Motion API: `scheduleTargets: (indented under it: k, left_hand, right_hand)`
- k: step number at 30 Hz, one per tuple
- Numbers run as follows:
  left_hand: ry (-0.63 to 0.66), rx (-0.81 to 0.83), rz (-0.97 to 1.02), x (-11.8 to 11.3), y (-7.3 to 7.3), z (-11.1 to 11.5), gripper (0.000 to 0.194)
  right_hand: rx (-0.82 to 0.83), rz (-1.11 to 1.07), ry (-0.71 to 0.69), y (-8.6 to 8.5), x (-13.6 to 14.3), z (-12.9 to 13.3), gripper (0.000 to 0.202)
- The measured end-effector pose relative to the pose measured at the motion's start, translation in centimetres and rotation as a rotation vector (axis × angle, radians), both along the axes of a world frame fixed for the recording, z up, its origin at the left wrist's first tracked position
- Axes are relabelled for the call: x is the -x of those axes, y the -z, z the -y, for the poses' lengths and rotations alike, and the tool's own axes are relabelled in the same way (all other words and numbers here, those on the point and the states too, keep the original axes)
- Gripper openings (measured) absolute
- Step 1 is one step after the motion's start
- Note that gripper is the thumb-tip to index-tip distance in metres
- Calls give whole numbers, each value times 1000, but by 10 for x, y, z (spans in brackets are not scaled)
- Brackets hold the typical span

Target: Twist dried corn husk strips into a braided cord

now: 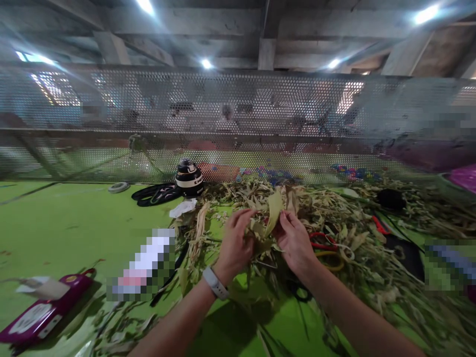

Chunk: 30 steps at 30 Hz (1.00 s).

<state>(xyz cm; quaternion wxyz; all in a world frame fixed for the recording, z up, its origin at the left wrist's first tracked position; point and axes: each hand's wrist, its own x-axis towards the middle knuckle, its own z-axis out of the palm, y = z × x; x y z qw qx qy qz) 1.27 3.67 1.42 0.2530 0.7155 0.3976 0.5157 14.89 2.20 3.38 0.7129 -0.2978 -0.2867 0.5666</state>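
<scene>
On the left of the frame, we see a bare stretch of green tabletop (85,223). A ring-shaped roll (119,187) lies there, and to its right a flat black looped item (154,195) lies beside a black bottle (189,184) with a white band, standing upright. Just below the bottle we find a crumpled white sheet (183,208). At the lower left we make out a purple device (46,310) with a pale block (52,288) on it; a pixelated object (145,263) lies to its right. Across the middle we face a perforated metal screen (230,119), with lights (206,63) on the concrete ceiling (208,22) above. At the right edge we notice something bright pink (464,178).
</scene>
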Motion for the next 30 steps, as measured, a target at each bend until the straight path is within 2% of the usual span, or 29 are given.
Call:
scheduleTargets:
  k: [2, 4, 8, 11, 13, 17, 22, 26, 28, 30]
  left_hand:
    - [126, -129, -128, -1, -4, 7, 51]
    - [170, -192, -232, -2, -4, 12, 47]
    - [74, -379, -406, -4, 0, 15, 42]
    - [-10, -533, -440, -6, 4, 14, 26]
    - [21, -582, -471, -6, 7, 11, 19]
    - [149, -589, -527, 0, 11, 3, 19]
    - [129, -440, -658, 8, 10, -1, 36]
    - [187, -424, -683, 1, 4, 7, 33]
    - [165, -444, -659, -5, 3, 13, 35]
    - [62, -413, -681, -12, 7, 17, 33]
  right_hand:
    - [14, -44, 9, -1, 0, 0, 22]
    - [31, -68, 40, -2, -2, 0, 22]
    - [45, -80, 84, -6, -7, 0, 18]
    - [53, -60, 100, -7, -8, 1, 14]
    - [62, -59, 90, -7, -6, 2, 12]
    - [114, -136, 104, -8, -4, 4, 11]
    - [116, -206, 136, -10, -9, 0, 9]
    - [114, -221, 139, -5, -9, -4, 11]
    - [113, -216, 127, -1, -8, -4, 11]
    - [122, -219, 115, 0, -6, -3, 10]
